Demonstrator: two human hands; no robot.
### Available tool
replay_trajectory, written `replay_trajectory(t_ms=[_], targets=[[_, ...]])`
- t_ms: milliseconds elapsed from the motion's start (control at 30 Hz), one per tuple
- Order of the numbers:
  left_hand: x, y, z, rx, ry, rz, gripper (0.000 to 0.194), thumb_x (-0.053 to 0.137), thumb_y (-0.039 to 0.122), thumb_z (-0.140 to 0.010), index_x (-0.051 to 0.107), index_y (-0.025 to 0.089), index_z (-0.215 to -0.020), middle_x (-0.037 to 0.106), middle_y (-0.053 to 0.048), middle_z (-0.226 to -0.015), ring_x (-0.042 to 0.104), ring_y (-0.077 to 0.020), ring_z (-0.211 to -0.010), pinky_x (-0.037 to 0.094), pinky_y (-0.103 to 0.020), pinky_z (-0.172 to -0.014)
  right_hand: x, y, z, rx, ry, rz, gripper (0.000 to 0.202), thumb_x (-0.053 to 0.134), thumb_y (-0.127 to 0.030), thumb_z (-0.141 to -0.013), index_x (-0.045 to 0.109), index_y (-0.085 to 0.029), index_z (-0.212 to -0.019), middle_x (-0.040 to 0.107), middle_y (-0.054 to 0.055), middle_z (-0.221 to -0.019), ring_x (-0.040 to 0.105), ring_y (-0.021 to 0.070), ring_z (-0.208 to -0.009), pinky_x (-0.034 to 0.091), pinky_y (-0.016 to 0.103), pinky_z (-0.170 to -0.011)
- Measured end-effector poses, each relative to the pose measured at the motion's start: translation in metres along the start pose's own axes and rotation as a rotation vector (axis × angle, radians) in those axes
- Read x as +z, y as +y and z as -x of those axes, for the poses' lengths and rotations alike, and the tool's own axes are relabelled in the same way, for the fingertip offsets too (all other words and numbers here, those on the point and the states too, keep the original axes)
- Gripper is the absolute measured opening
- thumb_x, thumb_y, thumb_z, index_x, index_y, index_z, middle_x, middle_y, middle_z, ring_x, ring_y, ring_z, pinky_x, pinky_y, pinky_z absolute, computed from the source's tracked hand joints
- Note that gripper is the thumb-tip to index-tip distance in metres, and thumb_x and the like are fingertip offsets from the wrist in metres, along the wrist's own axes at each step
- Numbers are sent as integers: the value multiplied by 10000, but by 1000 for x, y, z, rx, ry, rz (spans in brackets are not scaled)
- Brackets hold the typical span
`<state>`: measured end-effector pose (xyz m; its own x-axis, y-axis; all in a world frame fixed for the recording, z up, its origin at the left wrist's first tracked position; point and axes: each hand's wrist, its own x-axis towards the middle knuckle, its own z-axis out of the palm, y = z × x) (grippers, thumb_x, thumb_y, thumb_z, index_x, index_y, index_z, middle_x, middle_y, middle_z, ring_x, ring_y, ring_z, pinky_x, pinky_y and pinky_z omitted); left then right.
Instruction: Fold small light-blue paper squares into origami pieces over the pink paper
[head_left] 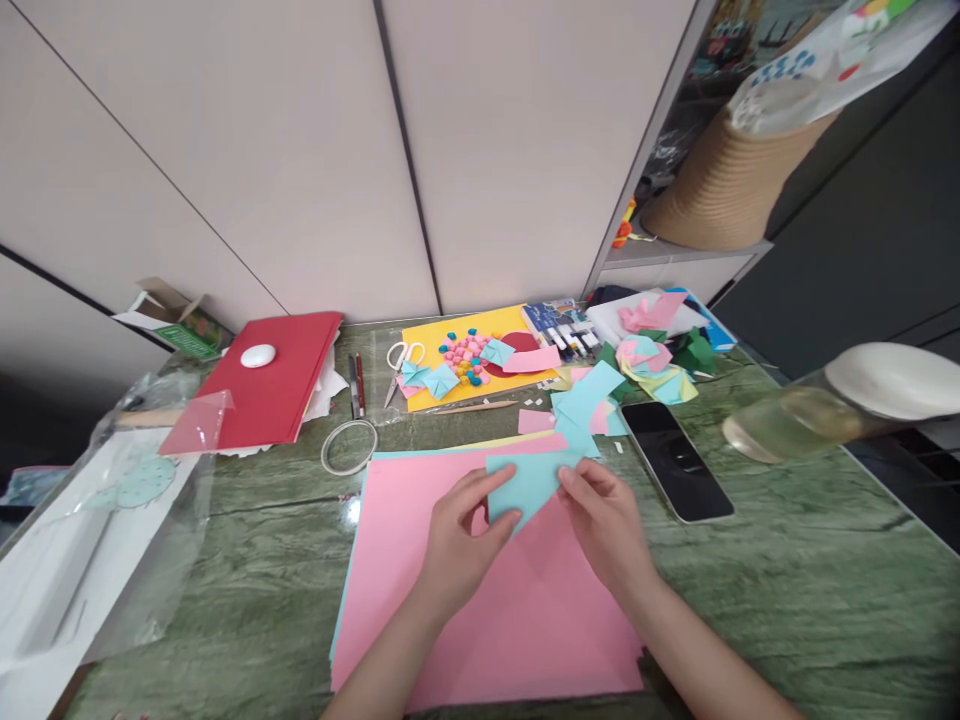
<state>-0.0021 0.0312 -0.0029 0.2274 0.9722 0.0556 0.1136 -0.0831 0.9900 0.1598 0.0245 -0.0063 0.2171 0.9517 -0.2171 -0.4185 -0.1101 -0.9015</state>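
A light blue piece of paper point(529, 485), folded to a triangle, is held up between both hands over a stack of pink sheets point(450, 640). My left hand point(463, 535) grips its left side, fingers along the upper part and thumb near the lower edge. My right hand point(609, 515) pinches the corner on the right between thumb and finger. Just beyond lie loose blue paper scraps point(589, 395) and a pink scrap point(535, 421). Small folded blue pieces point(441, 381) rest on the yellow sheet point(427, 345) at the back.
White-handled scissors point(405, 356), a roll of tape point(349, 447) and a red folder point(270, 375) are left of centre. To the right are a phone point(677, 462) and a lidded glass jar point(795, 415). Several pink, yellow and blue paper balls point(465, 350) sit at the back.
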Motion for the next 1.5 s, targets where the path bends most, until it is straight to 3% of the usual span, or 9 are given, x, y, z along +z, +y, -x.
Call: replay_trajectory(t_ms=[300, 867, 1067, 1367, 1500], targets=[[1, 2, 0, 35, 47, -2, 366, 642, 171, -699, 636, 235, -1059, 584, -50, -848, 480, -146, -745, 416, -255, -639, -1, -5, -2, -71, 87, -54, 183, 689, -293, -657, 549, -195, -591, 411, -45, -544, 377, 101, -547, 328, 249, -552], [6, 3, 1, 24, 62, -50, 372, 653, 190, -685, 639, 233, -1054, 561, -33, -799, 466, -139, -705, 408, -241, -603, -6, -11, -8, -109, 73, -137, 94, 649, -240, -690, 592, -189, -636, 449, -33, -582, 399, 103, -581, 330, 255, -591], [7, 2, 2, -10, 33, -51, 389, 635, 174, -702, 621, 264, -1080, 548, -33, -872, 467, -138, -762, 398, -236, -638, -8, -9, -8, -138, 103, -196, 200, 639, -222, -716, 521, -180, -560, 395, -43, -560, 355, 94, -567, 304, 244, -575], [13, -1, 3, 3, -11, -27, 416, 601, 140, -732, 578, 257, -1131, 488, -22, -827, 443, -128, -735, 380, -241, -637, -6, 5, -7, -143, 137, -80, 255, 549, -348, -801, 454, -199, -617, 344, -46, -573, 328, 104, -548, 289, 255, -548], [14, -1, 5, 10, -18, -33, 418, 593, 129, -737, 571, 254, -1136, 477, -18, -808, 437, -123, -720, 378, -240, -634, -6, 6, -8, -133, 127, -100, 242, 551, -328, -805, 454, -196, -627, 340, -45, -583, 329, 102, -557, 287, 252, -554]])
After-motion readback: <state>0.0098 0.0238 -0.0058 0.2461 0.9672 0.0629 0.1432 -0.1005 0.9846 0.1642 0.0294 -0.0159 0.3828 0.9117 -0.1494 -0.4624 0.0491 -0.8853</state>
